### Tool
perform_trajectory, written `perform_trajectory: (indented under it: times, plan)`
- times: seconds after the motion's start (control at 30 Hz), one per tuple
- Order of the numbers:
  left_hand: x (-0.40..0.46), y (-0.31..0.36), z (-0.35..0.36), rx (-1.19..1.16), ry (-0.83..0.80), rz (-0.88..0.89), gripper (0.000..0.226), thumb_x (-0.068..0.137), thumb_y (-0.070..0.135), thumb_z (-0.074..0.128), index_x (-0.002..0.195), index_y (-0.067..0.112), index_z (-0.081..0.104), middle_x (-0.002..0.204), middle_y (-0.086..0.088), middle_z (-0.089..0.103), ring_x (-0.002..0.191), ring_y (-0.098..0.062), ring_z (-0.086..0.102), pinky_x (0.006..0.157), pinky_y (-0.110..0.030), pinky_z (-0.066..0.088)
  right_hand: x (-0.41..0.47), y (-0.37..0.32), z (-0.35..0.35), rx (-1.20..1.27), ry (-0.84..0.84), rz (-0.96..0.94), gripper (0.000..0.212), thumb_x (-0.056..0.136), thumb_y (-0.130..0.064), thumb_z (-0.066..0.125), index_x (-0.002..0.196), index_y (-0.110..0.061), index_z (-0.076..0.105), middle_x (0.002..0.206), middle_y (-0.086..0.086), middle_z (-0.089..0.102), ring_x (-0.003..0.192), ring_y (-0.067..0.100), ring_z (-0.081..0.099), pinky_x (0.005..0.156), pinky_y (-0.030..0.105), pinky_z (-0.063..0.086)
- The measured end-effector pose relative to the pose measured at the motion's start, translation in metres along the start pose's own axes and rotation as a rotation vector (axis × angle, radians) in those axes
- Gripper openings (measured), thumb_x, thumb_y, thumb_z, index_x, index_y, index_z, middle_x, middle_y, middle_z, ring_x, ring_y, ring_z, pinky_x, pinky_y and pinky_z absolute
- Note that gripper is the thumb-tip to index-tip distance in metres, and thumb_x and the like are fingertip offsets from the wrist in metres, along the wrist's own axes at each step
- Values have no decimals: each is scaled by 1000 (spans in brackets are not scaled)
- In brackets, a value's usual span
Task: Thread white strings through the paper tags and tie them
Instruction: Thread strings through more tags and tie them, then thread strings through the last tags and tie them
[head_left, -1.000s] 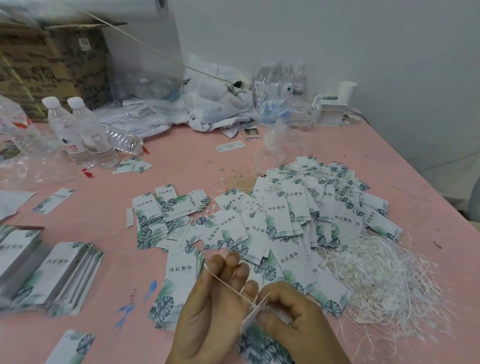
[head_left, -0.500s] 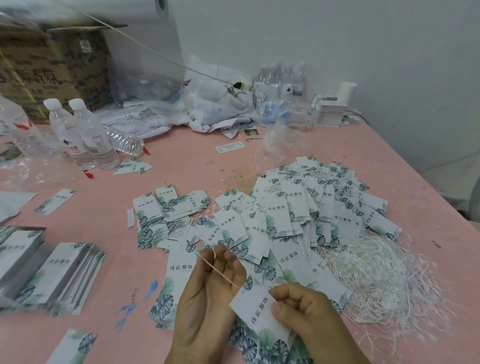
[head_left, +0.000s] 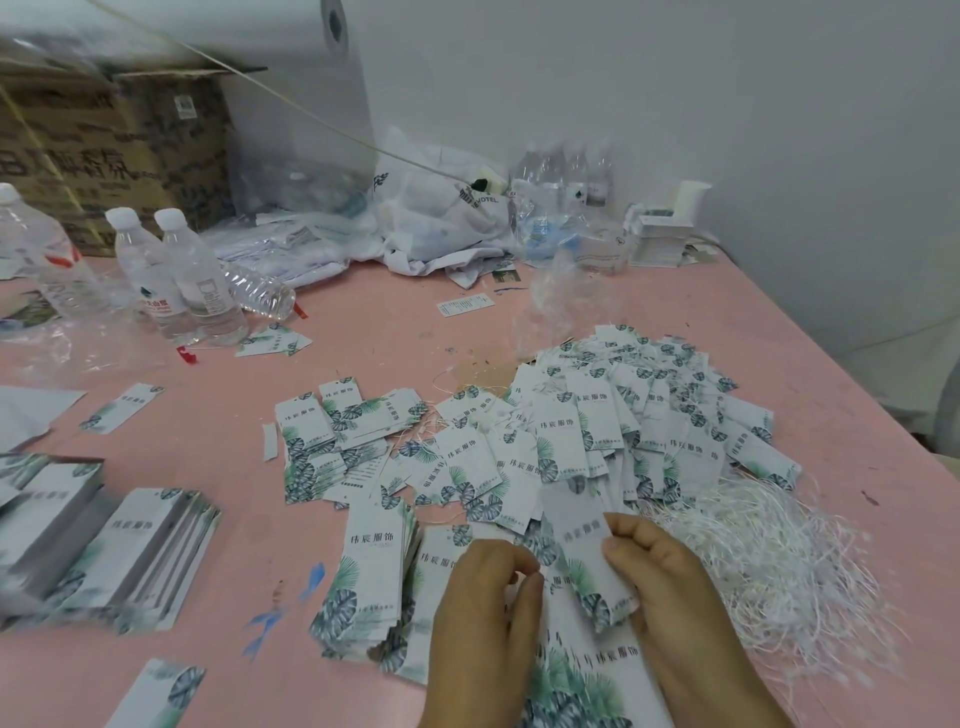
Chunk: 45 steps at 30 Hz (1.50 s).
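- Right hand (head_left: 670, 582) grip pinches a paper tag (head_left: 587, 551), blurred, just left of white string pile (head_left: 769, 561).
- Left hand (head_left: 483, 608) grip curled; contents can't tell.
- Pink bench (head_left: 363, 338).

left hand (head_left: 485, 597): fingers curled, pinching | right hand (head_left: 660, 577): fingers curled, gripping

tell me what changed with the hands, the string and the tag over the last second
The left hand, which was pulling a white string taut up and to the left, has curled in beside the tag; the string is no longer visible. The right hand has lifted the tag up and forward, and its fingers now pinch the tag's right edge. The tag pile, the loose strings and the bottles stayed put.
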<state>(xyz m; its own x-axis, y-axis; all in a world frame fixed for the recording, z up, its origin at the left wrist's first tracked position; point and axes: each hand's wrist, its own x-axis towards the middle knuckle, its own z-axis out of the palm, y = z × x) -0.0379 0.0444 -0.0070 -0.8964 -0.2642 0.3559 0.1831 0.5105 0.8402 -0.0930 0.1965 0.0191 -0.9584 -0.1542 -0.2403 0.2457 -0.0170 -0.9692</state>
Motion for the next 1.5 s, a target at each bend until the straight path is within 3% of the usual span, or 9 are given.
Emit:
perform_trajectory:
  times: [0.23, 0.4, 0.53, 0.73, 0.83, 0.97, 1.17, 1.3, 1.5]
  plan:
    - [0, -3, 1, 86, -33, -27, 29, 89, 26, 59, 85, 52, 47, 102, 28, 50, 90, 0, 53, 66, -9, 40, 65, -64, 2, -222, 251, -281, 19, 98, -12, 52, 108, -22, 64, 84, -14, 74, 67, -3, 68, 53, 7, 48]
    - [-1, -2, 0, 109, -46, -32, 33, 89, 20, 63, 83, 49, 48, 85, 29, 51, 80, 4, 51, 62, -10, 39, 93, -72, 1, -637, 319, -348, 36, 102, -11, 41, 137, -14, 48, 140, 4, 45, 118, 14, 49, 96, 25, 38]
    - [4, 0, -2, 107, -35, -27, 28, 89, 27, 57, 83, 52, 46, 86, 29, 50, 77, 1, 51, 62, -11, 38, 55, -53, -2, -583, 307, -496, 27, 99, -13, 50, 109, -37, 58, 116, -15, 55, 100, -4, 56, 84, 18, 46]
    - [0, -9, -6, 237, -174, -50, 15, 86, 51, 57, 96, 40, 52, 96, 22, 49, 89, -1, 51, 74, -22, 47, -10, -21, -23, -787, 47, -98, 9, 81, -38, 73, 79, -40, 65, 72, -11, 67, 62, 1, 62, 58, 23, 53]
    - [0, -7, -4, 336, -220, -59, 28, 81, 59, 56, 101, 39, 53, 98, 22, 46, 91, -1, 45, 71, -21, 41, -20, -24, -34, -1157, -157, 140, 43, 67, -74, 65, 81, -33, 60, 75, -12, 62, 64, -2, 56, 62, 22, 42]
    - [2, -5, -6, 353, -236, -89, 26, 79, 55, 61, 98, 41, 51, 98, 22, 46, 87, -2, 48, 71, -22, 43, -21, -24, -24, -1382, -266, 149, 56, 53, -79, 52, 76, -28, 45, 76, -11, 54, 63, 2, 50, 59, 24, 35]
    - [2, -4, -8, 159, -108, -204, 16, 86, 32, 66, 84, 40, 52, 76, 8, 53, 69, -6, 53, 59, -23, 42, -11, -8, -18, -1007, -156, -27, 41, 68, -58, 74, 67, -25, 49, 60, -9, 55, 49, 2, 45, 50, 21, 34]
    - [2, -2, -9, 21, -71, -282, 16, 88, 27, 66, 84, 39, 56, 72, 4, 54, 59, -8, 50, 56, -27, 40, -7, 2, -10, -749, -124, -105, 32, 78, -44, 73, 70, -17, 59, 60, -4, 63, 50, 3, 51, 51, 32, 43]
    - [2, 4, -9, -54, -46, -323, 13, 90, 21, 65, 86, 32, 59, 68, 3, 55, 56, -7, 48, 55, -23, 39, -8, 15, -8, -864, 17, -294, 40, 78, -50, 69, 71, -20, 43, 68, -4, 41, 57, 6, 34, 55, 26, 31]
